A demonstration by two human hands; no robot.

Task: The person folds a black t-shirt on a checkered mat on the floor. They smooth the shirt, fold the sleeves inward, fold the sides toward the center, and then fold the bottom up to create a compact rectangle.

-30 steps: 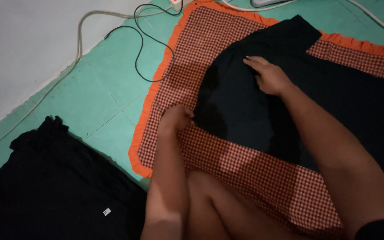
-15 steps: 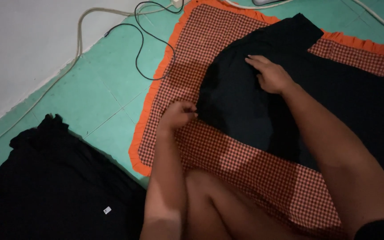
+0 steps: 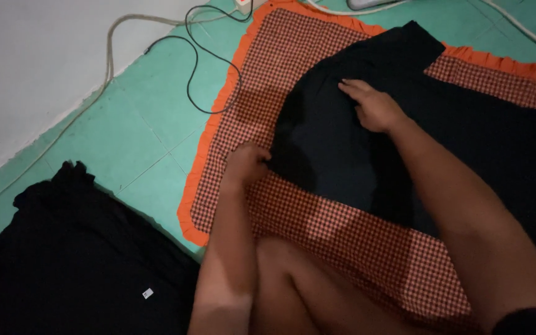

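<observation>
Near left, a heap of black clothes [image 3: 82, 260] w/ a small white tag lies on the green tiled floor [image 3: 138, 136]; far left, a pale cable [image 3: 110, 46] & a thin black cord [image 3: 190, 74] loop along the floor toward the top edge. Center: left hand [image 3: 246, 164] has fingers curled shut, pinching the near-left edge of the black garment [image 3: 336, 149], which lies spread on the red-checked cloth [image 3: 317, 217] w/ orange frill border. Right of that, right hand [image 3: 373, 108] lies palm down on the garment's middle, fingers open & flat, gripping nothing; garment runs off to the right edge.
</observation>
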